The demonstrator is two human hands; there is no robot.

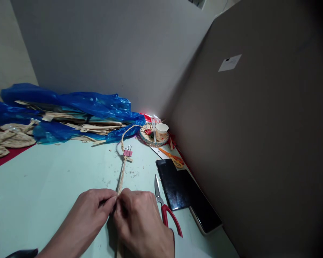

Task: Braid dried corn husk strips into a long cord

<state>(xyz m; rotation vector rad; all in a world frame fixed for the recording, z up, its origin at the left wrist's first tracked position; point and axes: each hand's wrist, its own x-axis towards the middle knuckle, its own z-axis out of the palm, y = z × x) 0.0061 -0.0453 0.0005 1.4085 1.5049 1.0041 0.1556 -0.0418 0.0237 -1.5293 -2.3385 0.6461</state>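
Observation:
A pale braided cord (122, 176) runs up the table from my fingers, past a pink binder clip (127, 153), and curls toward a woven basket. My left hand (93, 208) pinches the near end of the braid between thumb and forefinger. Right beside it, my right hand (141, 215) has its fingers curled closed on the same cord. A flat pale strip (119, 249) shows below my right hand; the exact spot where the fingers meet is partly hidden. Red-handled scissors (164, 208) lie just to the right of my right hand.
Blue plastic bags (70, 102) with flat pale strips stretch along the back. A woven basket (144, 141) holds a paper cup (162, 132). Orange scissors (172, 157) and dark phones (174, 186) lie at the right, near a grey partition (244, 143).

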